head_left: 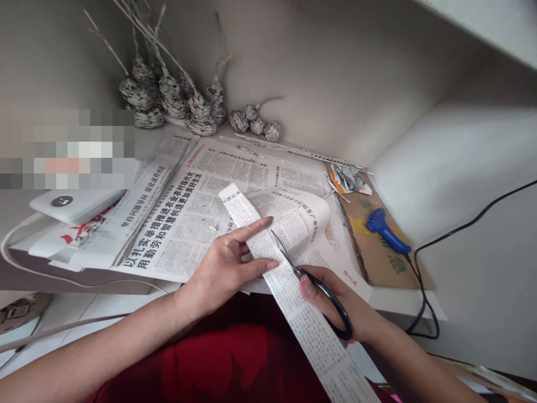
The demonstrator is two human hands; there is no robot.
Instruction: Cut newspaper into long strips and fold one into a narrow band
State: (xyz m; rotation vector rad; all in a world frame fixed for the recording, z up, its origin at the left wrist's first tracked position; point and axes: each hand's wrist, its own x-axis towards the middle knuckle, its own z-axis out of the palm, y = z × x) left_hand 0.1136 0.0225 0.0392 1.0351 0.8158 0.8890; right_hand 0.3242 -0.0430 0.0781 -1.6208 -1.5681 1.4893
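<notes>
A long folded newspaper strip runs diagonally from above the table down past my lap. My left hand pinches it near its upper end, thumb and index finger lying across the paper. In my right hand is a pair of black-handled scissors, my fingers wrapped around its handles. The blades lie at the strip's right edge, close to my left fingertips; whether they are cutting through paper I cannot make out. Under both hands newspaper sheets cover the table, one corner curling up beside the strip.
Several woven paper gourds stand at the back wall, with small woven balls beside them. Thin paper sticks lie along the back. At right, a blue glue gun rests on cardboard, its black cord trailing. A white device sits left.
</notes>
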